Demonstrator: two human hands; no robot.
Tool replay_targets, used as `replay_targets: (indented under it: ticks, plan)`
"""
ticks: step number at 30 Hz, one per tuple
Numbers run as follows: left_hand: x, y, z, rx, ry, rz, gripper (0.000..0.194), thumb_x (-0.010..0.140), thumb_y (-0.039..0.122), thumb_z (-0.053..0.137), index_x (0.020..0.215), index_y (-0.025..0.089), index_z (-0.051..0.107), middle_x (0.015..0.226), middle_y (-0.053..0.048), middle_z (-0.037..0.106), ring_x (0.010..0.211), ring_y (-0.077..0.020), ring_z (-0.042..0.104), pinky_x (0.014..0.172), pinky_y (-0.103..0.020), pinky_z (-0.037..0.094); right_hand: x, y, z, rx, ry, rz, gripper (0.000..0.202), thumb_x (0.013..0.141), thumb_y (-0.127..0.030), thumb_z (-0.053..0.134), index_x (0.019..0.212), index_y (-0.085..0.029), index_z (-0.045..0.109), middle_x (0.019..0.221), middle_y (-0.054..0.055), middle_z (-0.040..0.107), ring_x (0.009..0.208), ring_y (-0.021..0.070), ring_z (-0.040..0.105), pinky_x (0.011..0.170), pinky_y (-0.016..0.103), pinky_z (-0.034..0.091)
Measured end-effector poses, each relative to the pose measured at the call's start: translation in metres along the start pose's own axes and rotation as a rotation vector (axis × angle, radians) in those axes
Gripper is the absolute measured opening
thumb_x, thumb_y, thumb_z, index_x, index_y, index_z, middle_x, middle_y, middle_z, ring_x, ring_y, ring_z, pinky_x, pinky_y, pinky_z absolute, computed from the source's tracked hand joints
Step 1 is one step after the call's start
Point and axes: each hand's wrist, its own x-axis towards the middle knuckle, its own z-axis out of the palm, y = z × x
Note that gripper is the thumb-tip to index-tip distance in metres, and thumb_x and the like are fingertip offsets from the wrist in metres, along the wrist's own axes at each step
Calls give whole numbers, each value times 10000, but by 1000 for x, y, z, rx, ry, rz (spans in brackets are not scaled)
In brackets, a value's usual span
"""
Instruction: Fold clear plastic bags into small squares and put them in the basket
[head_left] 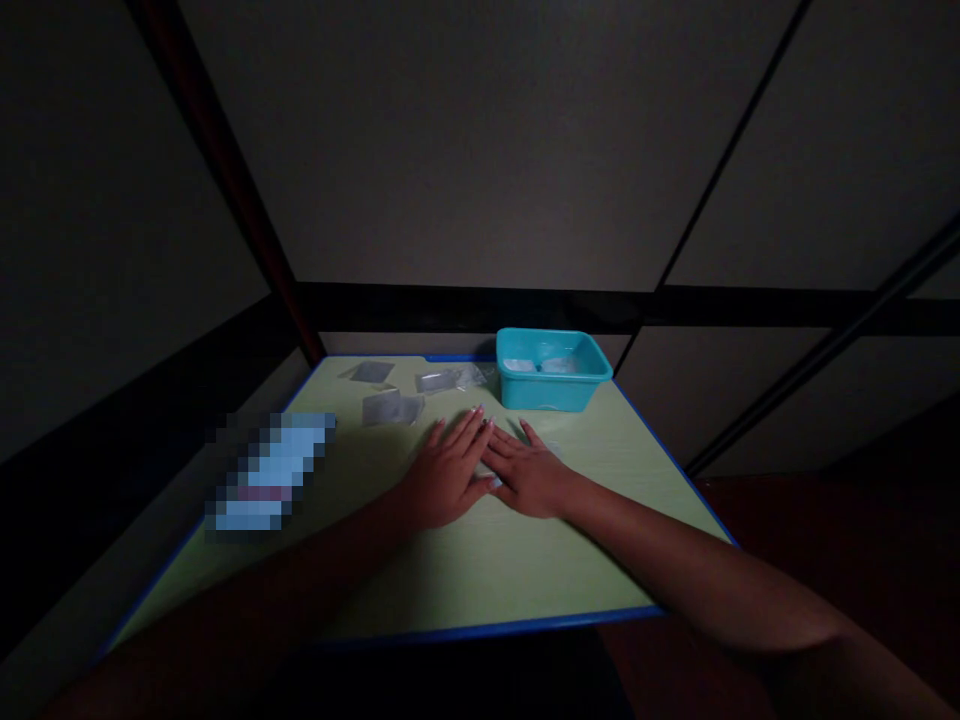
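Pixelated object (pixel 266 475) at left of tabletop (pixel 480 580). Clear packets (pixel 382 407) toward rear. Left hand (pixel 442 482) flat, fingers extended. Pale piece (pixel 485 470), mostly hidden, under hands. Right hand (pixel 534 481) flat, fingers spread. Teal tub (pixel 544 392) behind, pale contents (pixel 559 366) inside.

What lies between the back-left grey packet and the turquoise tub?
In the head view, another grey packet lies there, with crumpled clear plastic nearer the tub.

One table (pixel 465 590), one turquoise tub (pixel 544 392), one pixelated object (pixel 274 470), at least three clear packets (pixel 373 372) (pixel 382 408) (pixel 436 381) outside the tub
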Motion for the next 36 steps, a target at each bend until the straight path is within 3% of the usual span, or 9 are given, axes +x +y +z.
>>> replay_targets:
  ticks: [5,12,19,29,36]
  plan:
    - [-8,6,18,-44,7,-45,724,883,580,282,1442,123,238,1483,-143,267,1366,-257,249,1054,-416,285,0,8,7,48,-36,-58,637,906,-449,336,1471,-265,103,1530,48,71,1404,214,92,1101,515,4]
    - [-13,4,23,-11,51,-81,726,884,589,270,1397,79,335,1453,-179,311,1348,-282,287,1038,-459,312,-2,9,3,49,-63,-44,638,910,-455,349,1469,-251,119,1531,42,54,1409,193,37,1099,522,-4]
    - [-14,4,29,21,91,-111,731,891,587,259,1355,36,383,1426,-208,346,1330,-281,325,1044,-444,311,-4,12,1,60,-53,-37,723,904,-509,345,1473,-201,23,1531,68,45,1409,204,27,1092,545,18]
    - [-15,0,25,20,79,-65,640,880,535,370,1388,145,371,1453,-162,322,1345,-321,277,1026,-473,328,-35,50,-6,67,-17,47,646,927,-512,289,1471,-265,45,1530,58,87,1407,217,58,1085,553,40]
    - [-15,-2,18,-45,92,-76,621,875,464,413,1381,108,363,1446,-189,326,1349,-325,269,1030,-550,283,-37,52,-11,144,-36,54,625,940,-442,315,1471,-260,40,1526,84,109,1402,201,111,1085,552,90]
